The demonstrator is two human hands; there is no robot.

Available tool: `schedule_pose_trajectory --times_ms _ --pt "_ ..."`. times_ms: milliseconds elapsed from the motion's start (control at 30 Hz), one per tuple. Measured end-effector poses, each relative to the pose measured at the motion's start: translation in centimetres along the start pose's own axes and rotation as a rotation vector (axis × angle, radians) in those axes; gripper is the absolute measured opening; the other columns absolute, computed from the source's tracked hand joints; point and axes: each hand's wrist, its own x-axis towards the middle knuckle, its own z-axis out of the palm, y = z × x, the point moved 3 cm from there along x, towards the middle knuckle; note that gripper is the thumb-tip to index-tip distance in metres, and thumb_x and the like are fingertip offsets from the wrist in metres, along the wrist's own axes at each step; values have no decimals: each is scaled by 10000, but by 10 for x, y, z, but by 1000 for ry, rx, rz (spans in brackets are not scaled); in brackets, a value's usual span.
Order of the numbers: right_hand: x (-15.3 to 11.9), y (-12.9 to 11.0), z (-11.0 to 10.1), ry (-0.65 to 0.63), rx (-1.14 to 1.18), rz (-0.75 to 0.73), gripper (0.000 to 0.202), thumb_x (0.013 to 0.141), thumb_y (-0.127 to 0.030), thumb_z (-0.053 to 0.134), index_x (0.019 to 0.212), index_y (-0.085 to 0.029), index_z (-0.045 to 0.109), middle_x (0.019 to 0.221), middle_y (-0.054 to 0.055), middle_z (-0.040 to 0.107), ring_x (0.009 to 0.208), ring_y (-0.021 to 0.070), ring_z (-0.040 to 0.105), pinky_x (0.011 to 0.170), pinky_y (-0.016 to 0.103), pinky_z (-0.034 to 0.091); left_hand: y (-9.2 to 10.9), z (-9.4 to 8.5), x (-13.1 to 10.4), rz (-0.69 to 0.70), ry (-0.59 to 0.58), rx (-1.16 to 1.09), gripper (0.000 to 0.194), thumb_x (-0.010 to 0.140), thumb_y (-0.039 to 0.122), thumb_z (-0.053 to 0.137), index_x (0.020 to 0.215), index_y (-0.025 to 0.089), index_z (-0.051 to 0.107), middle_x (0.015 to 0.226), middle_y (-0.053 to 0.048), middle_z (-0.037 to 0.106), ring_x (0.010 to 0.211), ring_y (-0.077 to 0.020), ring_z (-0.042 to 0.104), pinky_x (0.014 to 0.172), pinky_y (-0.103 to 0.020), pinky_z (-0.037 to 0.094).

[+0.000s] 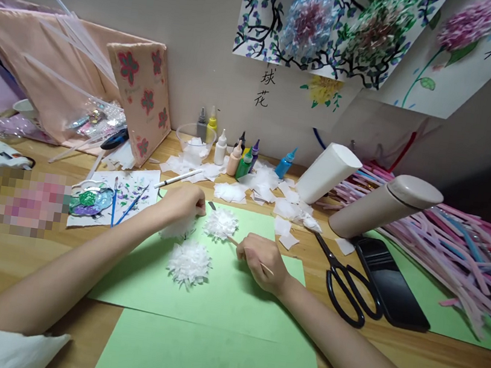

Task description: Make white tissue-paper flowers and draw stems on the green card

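Three white paper flowers lie close together on green paper [213, 350]: an upper right one [221, 224], a front one [190, 263], and a left one [175, 228] partly under my left hand. My left hand [184, 204] is closed above the left flower, its fingertips pressed together; what they hold, if anything, is too small to make out. My right hand [262, 261] grips a thin wooden stick [267, 269], whose far end reaches the right edge of the upper flower.
Black scissors [335, 263] and a phone [389, 280] lie to the right. Behind are white paper squares [230, 191], paint bottles [244, 164] and two tumblers [327, 172]. Brushes [132, 204] and a glue gun [2, 159] are at left.
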Motion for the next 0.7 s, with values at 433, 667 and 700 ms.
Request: schedule_pose_trajectory --times_ms 433,667,700 --pt "7 2 4 128 185 224 440 944 -314 216 571 -202 420 530 -2 442 505 125 431 550 262 372 0 1 2 8 1 -29 139 668 264 577 699 207 699 748 -26 705 694 -176 602 530 -227 338" --pt "3 3 0 176 184 130 446 943 -293 211 556 -192 409 511 0 446 487 115 407 538 257 355 -1 1 2 -7 -3 -44 118 674 262 587 687 215 695 751 -17 700 700 -177 603 528 -228 336" --pt "4 3 1 155 178 138 437 943 -286 212 563 -192 407 517 0 445 492 115 407 544 257 355 -1 1 2 -8 2 -48 113 669 254 588 683 215 693 747 -16 700 703 -176 603 526 -229 332"
